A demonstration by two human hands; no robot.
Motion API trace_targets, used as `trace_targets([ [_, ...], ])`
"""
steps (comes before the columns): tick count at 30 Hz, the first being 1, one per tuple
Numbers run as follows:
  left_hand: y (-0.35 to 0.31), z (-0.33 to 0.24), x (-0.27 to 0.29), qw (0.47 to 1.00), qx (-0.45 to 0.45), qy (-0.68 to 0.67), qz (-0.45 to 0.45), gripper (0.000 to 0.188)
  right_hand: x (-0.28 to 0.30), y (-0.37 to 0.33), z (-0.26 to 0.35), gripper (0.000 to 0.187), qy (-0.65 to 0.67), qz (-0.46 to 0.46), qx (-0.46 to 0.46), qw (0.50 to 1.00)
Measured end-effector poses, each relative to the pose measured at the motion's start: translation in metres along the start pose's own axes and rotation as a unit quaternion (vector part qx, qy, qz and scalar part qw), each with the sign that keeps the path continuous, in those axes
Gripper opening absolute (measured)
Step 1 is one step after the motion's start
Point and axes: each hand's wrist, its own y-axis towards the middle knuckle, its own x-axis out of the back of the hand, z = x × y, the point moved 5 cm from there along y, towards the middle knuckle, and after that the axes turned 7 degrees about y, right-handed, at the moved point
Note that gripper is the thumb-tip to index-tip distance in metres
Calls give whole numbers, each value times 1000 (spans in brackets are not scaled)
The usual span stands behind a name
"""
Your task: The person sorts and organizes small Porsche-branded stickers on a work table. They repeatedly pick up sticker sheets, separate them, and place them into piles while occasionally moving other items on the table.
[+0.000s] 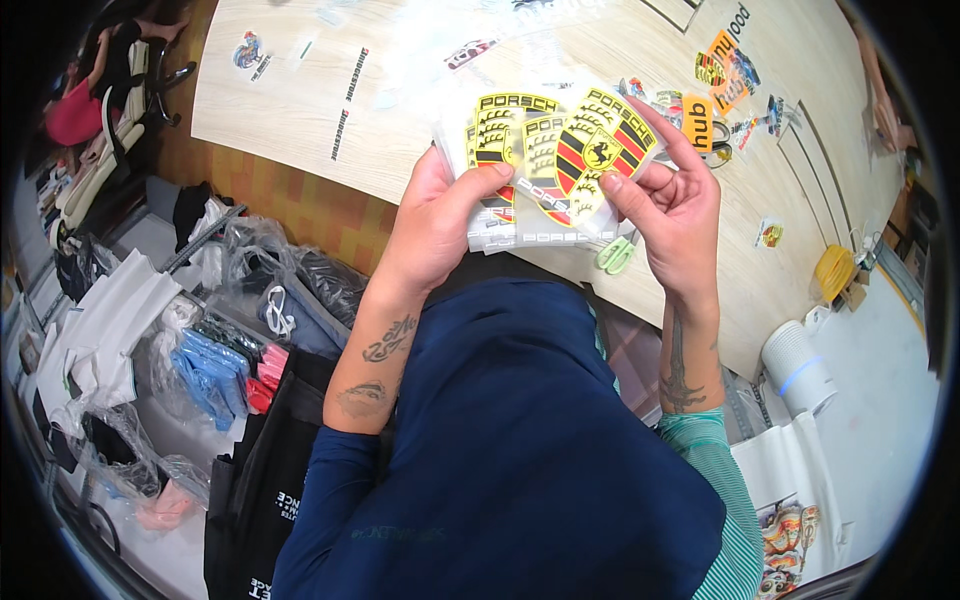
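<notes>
My left hand is closed on a stack of crest stickers on translucent backing, its thumb pressed on top. The shield shapes are yellow, red and black. In my right hand, thumb and fingers pinch another shield-shaped crest sticker with a prancing horse in the middle. It overlaps the right part of the stack, and both are held up over the near edge of the pale wooden table. Just below the stickers, a light green looped object lies on the table.
Orange and black stickers and other small decals lie on the table's right side, near dark scissor handles. Yellow tape sits at the right edge, above a white roll. Bagged folded clothes fill the left side. Other people are partly visible at the far edges.
</notes>
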Motion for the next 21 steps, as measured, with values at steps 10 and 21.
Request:
trace_targets([
  [10, -41, -13, -16, 992, -79, 82, 60, 29, -20, -46, 13, 65, -35, -40, 108, 993],
  [21, -54, 9, -3, 997, -48, 52, -11, 31, -3, -65, 6, 53, -79, -62, 108, 989],
])
